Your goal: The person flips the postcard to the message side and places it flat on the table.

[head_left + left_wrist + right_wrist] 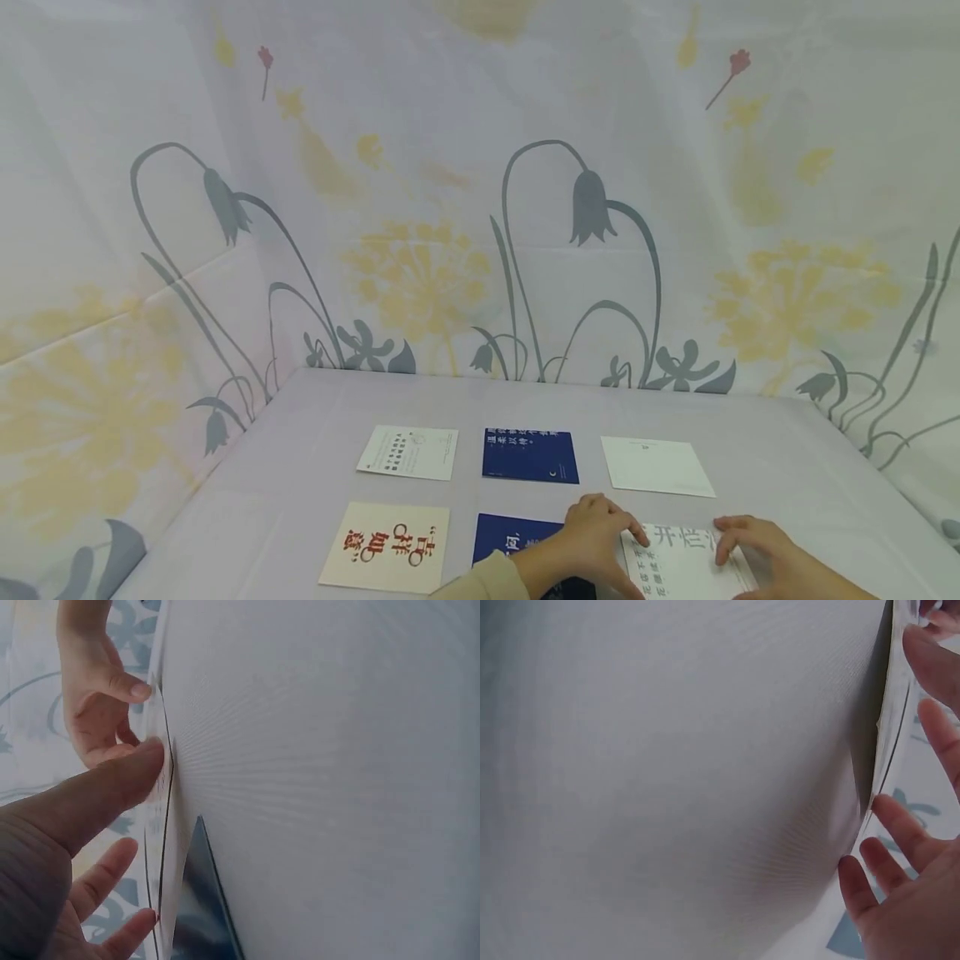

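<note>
A white card point(678, 567) with grey printed characters lies between my two hands at the near right of the table. My left hand point(588, 542) grips its left side, thumb toward me and fingertips at the far corner. On the opposite side my right hand point(776, 560) holds the right edge with bent fingers. Thin layered edges of the card point(166, 780) show edge-on in the left wrist view, beside the left thumb. A dark blue card point(510, 533) with white print lies partly hidden under my left forearm.
A cream card with red characters point(386, 546) lies at the near left. Behind stand in a row a white printed card point(408, 452), a blue card point(528, 457) and a plain white card point(658, 467). Flower-patterned cloth point(450, 208) hangs around the pale table point(247, 508).
</note>
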Tool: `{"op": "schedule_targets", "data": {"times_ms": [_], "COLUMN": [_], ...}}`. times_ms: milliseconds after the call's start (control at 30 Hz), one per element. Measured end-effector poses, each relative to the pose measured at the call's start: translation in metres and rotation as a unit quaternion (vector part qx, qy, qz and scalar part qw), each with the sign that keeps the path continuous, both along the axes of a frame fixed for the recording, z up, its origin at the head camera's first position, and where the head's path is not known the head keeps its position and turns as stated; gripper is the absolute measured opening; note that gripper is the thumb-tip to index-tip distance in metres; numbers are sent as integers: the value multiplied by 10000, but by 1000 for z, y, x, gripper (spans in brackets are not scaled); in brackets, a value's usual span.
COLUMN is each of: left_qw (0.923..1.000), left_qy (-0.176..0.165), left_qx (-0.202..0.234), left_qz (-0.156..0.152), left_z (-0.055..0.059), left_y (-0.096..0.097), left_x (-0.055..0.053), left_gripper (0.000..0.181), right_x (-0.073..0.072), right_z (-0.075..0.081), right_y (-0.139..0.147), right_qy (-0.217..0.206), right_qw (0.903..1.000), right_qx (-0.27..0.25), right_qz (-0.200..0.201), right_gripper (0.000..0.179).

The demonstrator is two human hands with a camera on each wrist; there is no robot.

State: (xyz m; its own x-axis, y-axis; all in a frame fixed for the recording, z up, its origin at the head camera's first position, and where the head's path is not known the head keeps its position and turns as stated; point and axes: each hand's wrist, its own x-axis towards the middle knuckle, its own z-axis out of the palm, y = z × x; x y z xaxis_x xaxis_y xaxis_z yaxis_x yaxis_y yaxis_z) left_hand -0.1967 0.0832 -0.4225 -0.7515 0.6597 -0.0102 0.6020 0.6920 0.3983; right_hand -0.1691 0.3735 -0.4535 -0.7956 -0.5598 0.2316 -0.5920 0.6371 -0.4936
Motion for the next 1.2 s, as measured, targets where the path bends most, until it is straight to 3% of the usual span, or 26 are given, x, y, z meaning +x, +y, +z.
{"op": "schedule_targets", "data": {"times_ms": [67, 367, 600, 667, 767, 867, 933, 1000, 1100, 1200], "left_qw": [10000, 9997, 9988, 9988, 9989, 9980, 9972, 9955, 9890, 9747], "left_qy": [5, -78, 468, 476, 242, 63, 31, -45, -465, -1058], "left_qx": [-77, -223, -102, 78, 388, 618, 742, 937, 1375, 1892], "left_qz": [-23, -69, -77, -44, 43, 89, 100, 124, 285, 545], "left_z": [-1, 1, 0, 0, -1, -2, -3, -3, -2, 0], "left_y": [0, 1, 5, 6, 8, 9, 8, 7, 6, 5], "left_x": [-1, -5, 0, 1, 3, 4, 5, 5, 4, 3], "left_gripper": [48, 48, 52, 53, 54, 57, 58, 59, 58, 55], "right_x": [-1, -4, -6, -6, -6, -5, -4, -2, 1, 2], "right_z": [-2, 0, 0, 1, 3, 7, 10, 13, 17, 20], "right_y": [1, 1, 1, 0, -2, -3, -3, -3, -2, 0], "right_qy": [-126, 55, 194, 292, 389, 164, -166, -215, -130, -275], "right_qw": [9999, 9994, 9992, 9991, 9991, 9991, 9983, 9975, 9962, 9946], "right_qx": [3, 338, 353, 302, 86, -255, -509, -671, -849, -956], "right_qz": [13, -10, 63, 74, 175, 288, 214, 73, -156, -302], "right_gripper": [38, 37, 38, 37, 36, 32, 29, 27, 24, 23]}}
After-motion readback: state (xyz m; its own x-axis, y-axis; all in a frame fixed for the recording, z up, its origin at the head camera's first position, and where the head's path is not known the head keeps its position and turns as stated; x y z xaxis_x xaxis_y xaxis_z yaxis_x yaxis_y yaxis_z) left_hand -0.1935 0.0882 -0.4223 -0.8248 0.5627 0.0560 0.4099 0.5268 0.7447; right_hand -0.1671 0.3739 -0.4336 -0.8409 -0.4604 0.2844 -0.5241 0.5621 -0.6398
